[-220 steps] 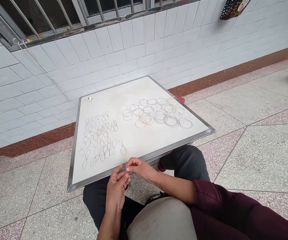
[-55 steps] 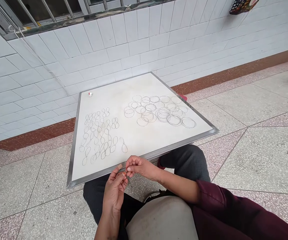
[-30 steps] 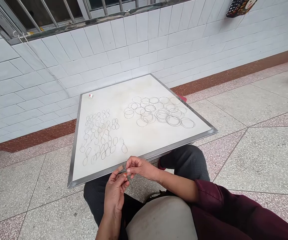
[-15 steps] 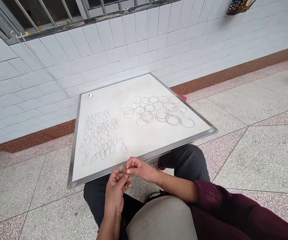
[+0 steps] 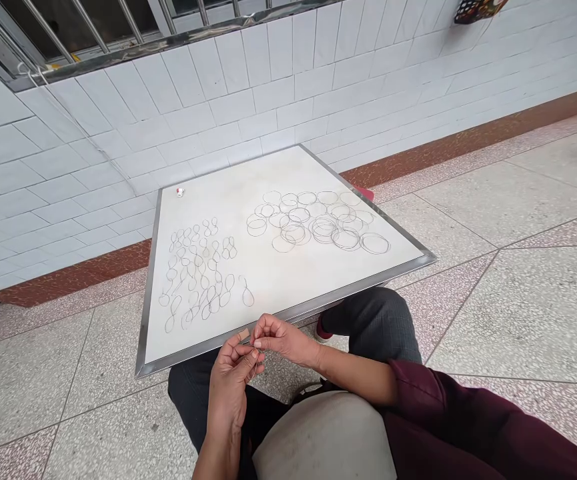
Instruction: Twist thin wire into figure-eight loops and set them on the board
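Head view: both hands meet right at the near edge of the white, metal-rimmed square table point(image 5: 278, 283), and everything seems to hinge on one tiny spot where the fingertips come together. Left hand point(image 5: 229, 381) has thumb and fingers pinched on a thin, curved, wire-like strand point(image 5: 255, 369), and the right hand point(image 5: 283, 342) looks pinched on it too, coming in from the right with its fingertips just above the left thumb. So neither hand is really nearer, the strand sits between them. Its visible bit curves down below the left fingertips, roughly away from the table, but it's so thin I can't tell its full shape or long axis. Beyond the fingers, dark thin figure-eight loops point(image 5: 211, 303) lie off to the left hand's side, the closest one just past the fingertips, while dark thin round rings point(image 5: 345, 239) lie farther off to the right, many overlapping
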Tool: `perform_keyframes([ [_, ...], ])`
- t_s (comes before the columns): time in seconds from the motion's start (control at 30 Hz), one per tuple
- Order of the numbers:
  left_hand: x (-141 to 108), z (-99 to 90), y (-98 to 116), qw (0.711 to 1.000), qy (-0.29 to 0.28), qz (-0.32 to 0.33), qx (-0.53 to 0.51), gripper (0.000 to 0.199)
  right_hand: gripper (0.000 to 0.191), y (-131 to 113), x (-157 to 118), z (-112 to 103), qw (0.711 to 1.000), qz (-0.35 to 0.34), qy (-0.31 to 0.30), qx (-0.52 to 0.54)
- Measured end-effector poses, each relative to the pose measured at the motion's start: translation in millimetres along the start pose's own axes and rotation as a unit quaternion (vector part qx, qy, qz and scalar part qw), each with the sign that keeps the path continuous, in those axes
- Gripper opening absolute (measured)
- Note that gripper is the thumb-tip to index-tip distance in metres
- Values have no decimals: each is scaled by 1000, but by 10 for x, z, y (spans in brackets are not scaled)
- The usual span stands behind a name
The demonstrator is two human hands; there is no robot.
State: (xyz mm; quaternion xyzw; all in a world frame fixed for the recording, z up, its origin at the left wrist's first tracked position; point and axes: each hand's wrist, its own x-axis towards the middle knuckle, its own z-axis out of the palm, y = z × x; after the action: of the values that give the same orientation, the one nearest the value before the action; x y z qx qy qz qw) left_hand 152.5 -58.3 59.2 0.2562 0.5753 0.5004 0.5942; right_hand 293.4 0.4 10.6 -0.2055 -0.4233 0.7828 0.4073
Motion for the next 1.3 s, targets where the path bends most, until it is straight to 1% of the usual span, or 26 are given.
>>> perform_keyframes([
  [0.1, -5, -8, 2, 1000, -2, -7, 7, 55, 37, 20, 4, -8, 1000, -6, -2, -7],
  [0.2, -6, -16, -3, 1000, -3, -4, 28, 52, 44, 33, 7, -24, 1000, -15, 10, -3],
  [0.33, 9, -15, -13, 997, -3, 30, 75, 47, 53, 21, 2, -60, 999, -36, -9, -1],
  [0.37, 14, -14, -16, 995, -2, 41, 86, 47, 51, 14, -1, -70, 999, -41, -17, -12],
  [0.47, 24, -9, -29, 992, 6, 66, 108, 47, 35, -4, -10, -93, 998, -41, -25, -51],
  [0.53, 30, -9, -45, 990, 15, 77, 117, 49, 30, -11, -14, -102, 997, -32, -13, -65],
  [0.63, 33, -15, -75, 983, 27, 107, 145, 49, 28, -12, -17, -102, 997, -19, 12, -76],
  [0.73, 22, -21, -93, 965, 40, 151, 213, 43, 30, 5, -16, -87, 997, -8, 23, -73],
  [0.83, -1, -21, -90, 934, 60, 189, 298, 40, 30, 30, -16, -58, 997, -9, 29, -71],
  [0.9, -7, -20, -90, 912, 77, 207, 346, 39, 30, 42, -18, -36, 995, -18, 47, -92],
  [0.97, 7, -20, -104, 898, 92, 219, 371, 38, 29, 46, -19, -19, 990, -25, 69, -121],
  [1.0, 21, -21, -115, 898, 95, 221, 369, 38, 28, 45, -19, -13, 988, -26, 76, -133],
  [1.03, 38, -23, -130, 905, 93, 216, 355, 38, 27, 42, -20, -9, 987, -24, 78, -140],
  [1.13, 91, -36, -170, 940, 68, 178, 283, 42, 26, 20, -21, -9, 988, -9, 56, -140],
  [1.17, 101, -42, -177, 947, 61, 168, 266, 43, 26, 9, -21, -10, 988, -5, 49, -144],
  [1.23, 104, -56, -179, 948, 52, 162, 269, 42, 25, -14, -21, -10, 986, -2, 45, -162],
  [1.3, 87, -66, -165, 933, 51, 173, 311, 39, 22, -35, -21, -4, 982, -6, 49, -180],
])
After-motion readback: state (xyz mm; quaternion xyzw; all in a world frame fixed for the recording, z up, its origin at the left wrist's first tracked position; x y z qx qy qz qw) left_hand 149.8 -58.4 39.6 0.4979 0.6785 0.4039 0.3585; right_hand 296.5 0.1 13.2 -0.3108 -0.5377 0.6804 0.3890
